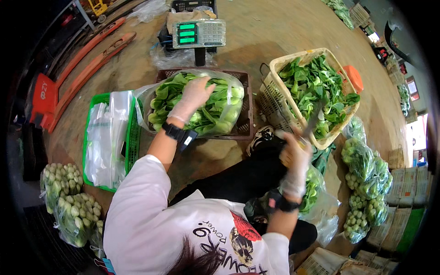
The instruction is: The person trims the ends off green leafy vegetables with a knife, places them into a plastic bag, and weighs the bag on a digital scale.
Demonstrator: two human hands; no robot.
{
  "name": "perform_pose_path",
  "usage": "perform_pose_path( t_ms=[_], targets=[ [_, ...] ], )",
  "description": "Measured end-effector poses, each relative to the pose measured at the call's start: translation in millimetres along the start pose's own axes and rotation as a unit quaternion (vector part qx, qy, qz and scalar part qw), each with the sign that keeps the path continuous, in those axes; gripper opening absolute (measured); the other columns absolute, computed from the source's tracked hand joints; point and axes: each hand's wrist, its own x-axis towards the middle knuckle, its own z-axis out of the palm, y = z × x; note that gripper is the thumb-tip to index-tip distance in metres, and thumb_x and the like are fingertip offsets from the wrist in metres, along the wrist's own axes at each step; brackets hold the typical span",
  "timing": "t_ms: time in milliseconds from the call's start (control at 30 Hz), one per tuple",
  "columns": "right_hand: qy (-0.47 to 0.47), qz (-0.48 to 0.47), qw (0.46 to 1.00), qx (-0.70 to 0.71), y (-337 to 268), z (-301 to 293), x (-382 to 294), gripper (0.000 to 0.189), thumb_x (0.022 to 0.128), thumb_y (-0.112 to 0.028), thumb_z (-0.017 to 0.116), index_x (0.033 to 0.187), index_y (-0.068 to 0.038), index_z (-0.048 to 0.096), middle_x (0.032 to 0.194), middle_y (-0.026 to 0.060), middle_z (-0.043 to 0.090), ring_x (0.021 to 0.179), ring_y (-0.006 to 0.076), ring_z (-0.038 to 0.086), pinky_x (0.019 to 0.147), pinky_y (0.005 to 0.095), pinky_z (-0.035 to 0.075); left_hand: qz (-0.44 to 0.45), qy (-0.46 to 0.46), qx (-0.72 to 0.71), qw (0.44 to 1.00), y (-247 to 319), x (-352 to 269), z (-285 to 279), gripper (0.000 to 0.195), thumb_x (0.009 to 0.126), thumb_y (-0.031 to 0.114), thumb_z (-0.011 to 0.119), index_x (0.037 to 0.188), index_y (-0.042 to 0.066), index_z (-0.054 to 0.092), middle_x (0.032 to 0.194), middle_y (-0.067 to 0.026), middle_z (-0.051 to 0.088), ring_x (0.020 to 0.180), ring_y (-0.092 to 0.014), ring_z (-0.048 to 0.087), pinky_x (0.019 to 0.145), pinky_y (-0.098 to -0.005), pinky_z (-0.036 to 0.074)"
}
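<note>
My left hand (194,95), in a thin translucent glove, lies over bok choy (168,92) in a clear plastic bag (237,84). Its thumb is spread from the fingers, and I see nothing held between them. The bag sits in a brown plastic crate (248,117), below a scale display (199,33) with lit green panels. My right hand (295,154), also gloved, grips a knife by its handle. The blurred knife blade (314,118) points up across the near rim of a cream plastic basket (275,65) of loose leafy greens (309,86).
A green basket (88,137) of flat clear bags (106,137) stands left. Bagged bok choy (74,213) lies lower left, with more bagged greens (361,172) at right. An orange pallet jack (44,99) occupies the upper left. Beside my leg is another bag of greens (311,189).
</note>
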Motion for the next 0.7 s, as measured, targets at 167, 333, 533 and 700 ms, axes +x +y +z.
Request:
perform_pose_path(
  t_ms=[167,333,533,700],
  targets=[
    [0.367,-0.034,0.823,-0.433,19,-176,-32,0.057,0.081,-0.018,0.064,0.129,0.002,0.040,0.099,0.0147,0.063,0.062,0.0161,0.060,0.052,0.0264,0.049,-0.017,0.141,-0.215,0.966,74,-27,-69,0.018,0.085,0.018,0.056,0.093,0.003,0.061,0.089,-0.0127,0.065,0.084,-0.025,0.062,0.073,-0.0346,0.048],
    [0.353,-0.073,0.746,-0.560,69,-333,-55,0.089,0.068,-0.017,0.073,0.141,-0.017,0.022,0.131,0.0257,0.039,0.113,0.0370,0.047,0.091,0.0410,0.040,0.267,0.107,-0.385,0.877,219,-41,-42,0.016,0.080,0.018,0.061,0.085,0.004,0.061,0.070,-0.0131,0.061,0.063,-0.027,0.060,0.059,-0.0371,0.048],
    [0.343,-0.061,0.726,-0.593,158,-457,-60,0.044,0.072,-0.023,0.066,0.110,-0.002,0.058,0.093,0.0161,0.061,0.063,0.0257,0.060,0.069,0.0380,0.050,0.529,-0.355,-0.275,0.720,388,-103,66,0.022,0.078,0.022,0.053,0.083,0.002,0.060,0.077,-0.0198,0.061,0.073,-0.032,0.060,0.069,-0.0414,0.048],
    [0.347,0.042,0.911,-0.219,108,-398,-64,0.012,0.076,-0.016,0.061,0.084,-0.008,0.056,0.068,0.0013,0.051,0.052,0.0108,0.045,0.048,0.0286,0.036,0.387,-0.558,-0.166,0.715,391,-129,172,0.028,0.078,0.011,0.046,0.099,0.001,0.061,0.085,-0.0154,0.064,0.073,-0.030,0.062,0.067,-0.0383,0.051]
  ],
)
